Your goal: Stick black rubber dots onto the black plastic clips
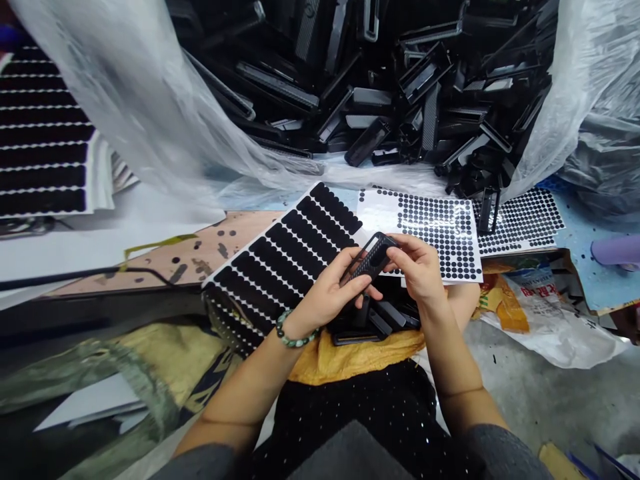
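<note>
My left hand (325,293) and my right hand (417,267) both grip a black plastic part with a carbon-fibre pattern (373,257), held up in front of me. The part has a slotted, open frame at one end. Beneath my left hand lies a sheet of black round adhesive pads in long rows (280,260). Just beyond my right hand is a white-backed sheet of black dots (430,230) with many dots gone. Several similar black parts (370,320) lie in my lap on a yellow cloth (350,353). A beaded bracelet (295,331) circles my left wrist.
A large heap of black plastic parts (350,87) fills a bag lined with clear plastic sheeting (125,87). Another dot sheet (520,220) lies to the right, and a stack of pad sheets (40,133) to the left. A printed sack (530,300) rests on the concrete floor (550,393).
</note>
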Tool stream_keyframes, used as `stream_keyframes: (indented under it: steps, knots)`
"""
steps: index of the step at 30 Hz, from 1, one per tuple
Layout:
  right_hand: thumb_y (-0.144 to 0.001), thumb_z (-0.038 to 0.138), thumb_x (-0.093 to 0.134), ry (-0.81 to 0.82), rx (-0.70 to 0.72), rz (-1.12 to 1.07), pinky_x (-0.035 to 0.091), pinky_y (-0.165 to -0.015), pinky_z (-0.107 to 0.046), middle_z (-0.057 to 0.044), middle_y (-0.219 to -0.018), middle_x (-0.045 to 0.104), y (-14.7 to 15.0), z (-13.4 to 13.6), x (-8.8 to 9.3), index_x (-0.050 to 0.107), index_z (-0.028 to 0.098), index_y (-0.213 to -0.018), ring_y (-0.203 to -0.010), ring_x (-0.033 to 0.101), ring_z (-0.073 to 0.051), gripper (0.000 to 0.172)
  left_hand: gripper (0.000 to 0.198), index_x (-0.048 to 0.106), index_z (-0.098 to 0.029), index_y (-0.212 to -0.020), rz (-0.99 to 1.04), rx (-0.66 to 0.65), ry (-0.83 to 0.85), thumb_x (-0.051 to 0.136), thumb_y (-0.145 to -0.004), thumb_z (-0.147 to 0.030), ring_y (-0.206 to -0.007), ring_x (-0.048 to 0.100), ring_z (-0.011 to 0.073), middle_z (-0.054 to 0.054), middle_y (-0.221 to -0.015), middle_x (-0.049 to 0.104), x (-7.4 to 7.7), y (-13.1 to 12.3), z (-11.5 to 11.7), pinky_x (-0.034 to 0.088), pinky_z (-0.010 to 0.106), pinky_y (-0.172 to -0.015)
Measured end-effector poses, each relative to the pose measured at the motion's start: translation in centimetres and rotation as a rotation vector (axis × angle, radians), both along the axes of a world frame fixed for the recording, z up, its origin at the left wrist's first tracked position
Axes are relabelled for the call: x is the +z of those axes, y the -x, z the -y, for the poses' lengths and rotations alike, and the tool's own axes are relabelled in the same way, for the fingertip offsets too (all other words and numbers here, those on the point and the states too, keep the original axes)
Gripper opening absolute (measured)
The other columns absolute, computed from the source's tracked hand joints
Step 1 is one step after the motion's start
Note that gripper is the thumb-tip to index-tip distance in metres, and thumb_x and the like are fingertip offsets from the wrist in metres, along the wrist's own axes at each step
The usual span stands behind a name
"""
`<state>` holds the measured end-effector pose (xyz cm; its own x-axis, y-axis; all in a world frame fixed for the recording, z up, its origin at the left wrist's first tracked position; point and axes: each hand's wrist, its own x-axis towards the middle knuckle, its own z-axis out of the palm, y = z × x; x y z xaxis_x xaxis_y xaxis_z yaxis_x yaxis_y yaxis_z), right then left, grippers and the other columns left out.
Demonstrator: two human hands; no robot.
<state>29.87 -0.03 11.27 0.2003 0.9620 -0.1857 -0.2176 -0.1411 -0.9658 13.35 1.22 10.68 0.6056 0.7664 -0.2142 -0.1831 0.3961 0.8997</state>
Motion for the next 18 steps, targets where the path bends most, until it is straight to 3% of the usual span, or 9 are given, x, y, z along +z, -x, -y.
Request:
stream_keyframes:
  steps: [4, 7, 10, 13, 15, 18]
  knots:
    - [-0.06, 0.052, 0.082, 0.029, -0.046, 0.061, 0.057, -0.051, -0.025, 0.0, -0.083, 0.075, 0.3, 0.1, -0.4, 0.077, 0.024, -0.083, -0.057, 0.062, -0.01, 0.037, 0.037, 0.049, -0.02, -0.109, -0.089, 0.034, -0.06, 0.07, -0.082, -0.034, -0.064, 0.071, 0.0125, 0.002, -0.089, 0.067, 0.1, -0.2, 0.4, 0.051, 0.016, -0.047]
    - [-0.074, 0.057, 0.069, 0.022, -0.02, 0.174, 0.056, -0.054, -0.027, -0.001, -0.084, 0.073, -0.8, -0.1, -0.8, 0.075, 0.023, -0.089, -0.059, 0.063, -0.011, 0.037, 0.038, 0.048, -0.02, -0.106, -0.061, 0.051, -0.031, 0.072, -0.08, -0.035, -0.063, 0.072, 0.0127, 0.002, -0.093, 0.067, -0.5, 0.0, 0.2, 0.051, 0.015, -0.045]
    - [-0.088, 0.044, 0.054, -0.026, -0.076, 0.503, 0.055, -0.064, -0.03, -0.003, -0.088, 0.07, -2.6, -0.4, -1.5, 0.072, 0.022, -0.092, -0.065, 0.063, -0.012, 0.028, 0.041, 0.046, -0.021, -0.103, -0.028, 0.16, 0.032, 0.073, -0.078, -0.04, -0.065, 0.073, 0.0139, 0.005, -0.099, 0.07, -1.2, 0.7, -0.4, 0.052, 0.016, -0.044]
    - [-0.085, 0.025, 0.057, -0.062, 0.025, 0.894, 0.051, -0.076, -0.035, -0.003, -0.082, 0.064, -3.6, -0.4, -2.8, 0.066, 0.022, -0.081, -0.074, 0.06, -0.017, 0.01, 0.041, 0.045, -0.022, -0.102, -0.046, 0.314, 0.051, 0.073, -0.078, -0.041, -0.063, 0.072, 0.0133, 0.006, -0.099, 0.072, -1.5, 1.6, -1.0, 0.052, 0.017, -0.043]
    - [-0.083, 0.019, 0.056, -0.051, 0.14, 1.056, 0.049, -0.079, -0.038, -0.004, -0.081, 0.06, -3.3, -0.3, -3.9, 0.062, 0.022, -0.078, -0.08, 0.058, -0.02, 0.008, 0.04, 0.045, -0.023, -0.102, -0.063, 0.342, 0.047, 0.072, -0.078, -0.041, -0.062, 0.072, 0.013, 0.005, -0.099, 0.072, -1.5, 1.9, -1.1, 0.052, 0.017, -0.043]
    - [-0.084, 0.015, 0.052, -0.01, 0.127, 1.189, 0.047, -0.078, -0.039, -0.007, -0.087, 0.058, -2.6, -0.4, -5.2, 0.058, 0.021, -0.083, -0.081, 0.055, -0.022, 0.009, 0.038, 0.046, -0.023, -0.103, -0.066, 0.313, 0.045, 0.07, -0.079, -0.04, -0.065, 0.072, 0.0136, 0.006, -0.102, 0.071, -1.7, 1.8, -1.1, 0.052, 0.018, -0.043]
